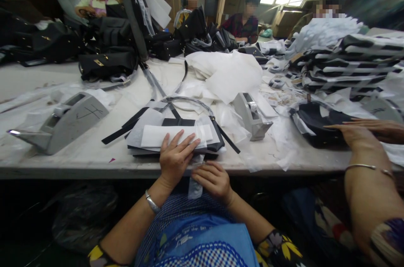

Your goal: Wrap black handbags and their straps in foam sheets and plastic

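Observation:
A black handbag (217, 145) lies flat in front of me at the table's edge, its straps spread to both sides. White padding sheets (151, 136) and thin tissue cover part of it. My left hand (176, 155) rests on the padding with its fingers spread. Just below the bag, over the table's edge, my right hand (216, 181) has its fingers closed on a strip of clear tape (195, 190), which hangs toward my lap. The upper part of the strip runs up near the bag; the left hand partly hides that spot. A plastic-wrapped handle (189, 99) arches behind the bag.
Grey tape dispensers stand left (72, 117) and right (251, 117). At right, a co-worker's hands (360, 130) touch another black bag (315, 117). A stack of wrapped bags (350, 65) rises behind. White sheets (227, 69), black bags (107, 65) and a post (131, 10) lie beyond.

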The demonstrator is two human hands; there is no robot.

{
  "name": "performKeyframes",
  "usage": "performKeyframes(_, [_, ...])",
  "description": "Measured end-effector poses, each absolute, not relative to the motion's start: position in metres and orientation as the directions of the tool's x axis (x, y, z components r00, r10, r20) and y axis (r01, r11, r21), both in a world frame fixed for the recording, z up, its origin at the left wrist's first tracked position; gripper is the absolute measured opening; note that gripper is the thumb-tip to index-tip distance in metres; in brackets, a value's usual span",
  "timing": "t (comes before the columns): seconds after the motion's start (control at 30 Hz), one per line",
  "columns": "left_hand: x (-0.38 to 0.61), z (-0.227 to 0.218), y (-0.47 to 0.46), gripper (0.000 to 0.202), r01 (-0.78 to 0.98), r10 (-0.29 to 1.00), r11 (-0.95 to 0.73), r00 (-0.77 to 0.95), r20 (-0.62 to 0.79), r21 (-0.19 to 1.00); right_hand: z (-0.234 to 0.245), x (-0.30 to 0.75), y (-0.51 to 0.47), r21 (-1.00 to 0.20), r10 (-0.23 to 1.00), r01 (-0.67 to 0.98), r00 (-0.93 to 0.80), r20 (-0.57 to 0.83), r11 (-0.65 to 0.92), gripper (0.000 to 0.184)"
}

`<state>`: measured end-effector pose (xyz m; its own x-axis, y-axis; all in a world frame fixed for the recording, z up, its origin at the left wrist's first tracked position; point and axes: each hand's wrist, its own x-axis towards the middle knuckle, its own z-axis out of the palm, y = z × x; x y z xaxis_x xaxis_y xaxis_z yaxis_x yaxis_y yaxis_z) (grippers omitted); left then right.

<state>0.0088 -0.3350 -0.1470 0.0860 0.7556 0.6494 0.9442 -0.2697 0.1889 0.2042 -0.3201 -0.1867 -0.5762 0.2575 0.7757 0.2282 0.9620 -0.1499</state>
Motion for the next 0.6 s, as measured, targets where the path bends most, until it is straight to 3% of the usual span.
performKeyframes(0.17, [0.013,-0.148,-0.333,0.037,0.952,0.733,-0.255,0.075,0.676,0.17,-0.178,0.204,-0.343,-0.329,0.333,0.114,-0.573,0.749,0.937,0.024])
performKeyframes(0.4, [0.02,-0.145,-0.334,0.031,0.957,0.707,-0.249,0.072,0.704,0.152,-0.14,0.201,-0.358,-0.38,0.36,0.093,-0.583,0.728,0.92,0.026])
performKeyframes(0.6, [0.019,-0.148,-0.335,0.034,0.954,0.691,-0.275,0.11,0.714,0.12,-0.089,0.203,-0.321,-0.47,0.49,0.18,-0.515,0.703,0.864,0.035])
